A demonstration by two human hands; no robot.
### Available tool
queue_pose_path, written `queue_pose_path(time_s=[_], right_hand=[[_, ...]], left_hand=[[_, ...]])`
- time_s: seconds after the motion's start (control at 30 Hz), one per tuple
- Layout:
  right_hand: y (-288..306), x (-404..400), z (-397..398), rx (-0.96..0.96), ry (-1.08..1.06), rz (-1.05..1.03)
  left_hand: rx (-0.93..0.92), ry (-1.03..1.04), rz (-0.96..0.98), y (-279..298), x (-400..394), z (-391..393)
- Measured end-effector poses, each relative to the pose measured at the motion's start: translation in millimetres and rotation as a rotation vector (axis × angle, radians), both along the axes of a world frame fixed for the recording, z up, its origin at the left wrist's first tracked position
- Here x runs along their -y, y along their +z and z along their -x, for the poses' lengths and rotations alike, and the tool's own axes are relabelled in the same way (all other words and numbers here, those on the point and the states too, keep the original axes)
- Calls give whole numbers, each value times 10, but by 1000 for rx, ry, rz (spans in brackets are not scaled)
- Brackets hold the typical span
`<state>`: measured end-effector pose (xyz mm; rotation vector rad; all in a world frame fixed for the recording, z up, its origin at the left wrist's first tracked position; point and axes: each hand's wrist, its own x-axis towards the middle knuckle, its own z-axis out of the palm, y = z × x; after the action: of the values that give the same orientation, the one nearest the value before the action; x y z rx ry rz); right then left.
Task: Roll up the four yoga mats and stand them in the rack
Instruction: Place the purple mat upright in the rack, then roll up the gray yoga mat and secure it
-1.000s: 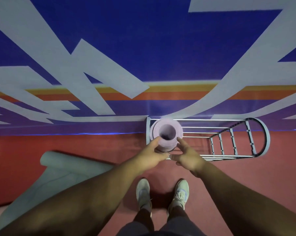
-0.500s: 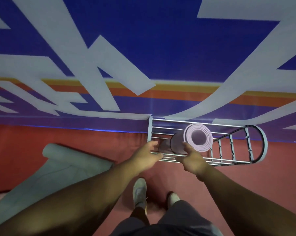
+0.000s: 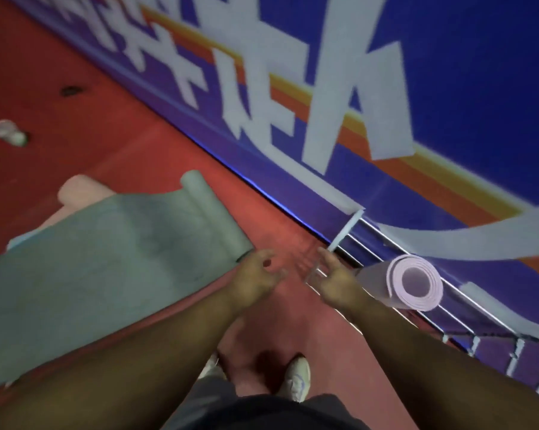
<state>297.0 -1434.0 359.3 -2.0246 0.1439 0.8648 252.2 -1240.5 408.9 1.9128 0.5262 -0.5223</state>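
One rolled mat, the pink mat [image 3: 412,282], is in the rack [image 3: 448,301], which runs along the foot of the blue wall [image 3: 467,72]. The roll sits just beyond and to the outer side of the right hand [image 3: 338,282], near the rack's closer end, and it leans rather than standing straight, probably because the open rails give it room to tip. Neither hand touches it.

Both hands hang empty over the red floor [image 3: 113,141]. The right hand has its fingers loosely spread, palm turned inward, near the rack's corner post but apart from it (motion blur hides the fingertips). The left hand [image 3: 257,279] is relaxed too, its thumb and forefinger seeming to curl toward each other with nothing between them, though the blur makes that hard to confirm.

Just off the outer side of the left hand lies the grey-green mat [image 3: 100,268], mostly flat, with only its far end curled into a short roll. That curled end lies nearest the left hand's fingers, so it looks like the natural place to begin. Beyond it, well away from both hands, a peach mat [image 3: 82,190] shows a rolled end, and a sliver of pale blue peeks out beside it; what that is I cannot tell. By my count one of four mats is stored, and the grey-green one looks next.
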Motion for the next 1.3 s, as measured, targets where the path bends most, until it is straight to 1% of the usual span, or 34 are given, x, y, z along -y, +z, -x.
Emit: queue_pose_path(time_s=[0.07, 0.13, 0.23, 0.33, 0.47, 0.53, 0.67, 0.77, 0.93, 1.1, 1.23, 1.3], right_hand=[[174, -425, 121, 45, 57, 3], [298, -906, 257, 116, 168, 38], [403, -1721, 511, 166, 357, 63], [443, -2723, 951, 239, 539, 96], [372, -4048, 1725, 269, 711, 98], [321, -4656, 2141, 264, 805, 100], [229, -5671, 2771, 243, 936, 86], [125, -6276, 3022, 239, 999, 75], [-51, -7339, 3072, 259, 1099, 149], [-305, -8636, 2979, 211, 1150, 155], [-264, -9523, 2941, 202, 1212, 150], [-249, -9935, 2953, 159, 1185, 135]], left_hand=[[38, 7, -84, 125, -372, 241], [60, 44, -151, 237, -793, 497], [52, 172, -187, 325, -1514, 993], [29, 304, -207, 268, -2378, 1711], [-55, 456, -280, 155, -3573, 2878], [-109, 543, -282, 138, -4108, 3430], [-161, 660, -320, 153, -4967, 4132], [-169, 703, -320, 85, -5478, 4392], [-205, 734, -311, -82, -6407, 4534], [-253, 778, -347, -88, -7652, 4504], [-248, 823, -378, -10, -8613, 4505], [-230, 822, -371, -20, -9066, 4491]])
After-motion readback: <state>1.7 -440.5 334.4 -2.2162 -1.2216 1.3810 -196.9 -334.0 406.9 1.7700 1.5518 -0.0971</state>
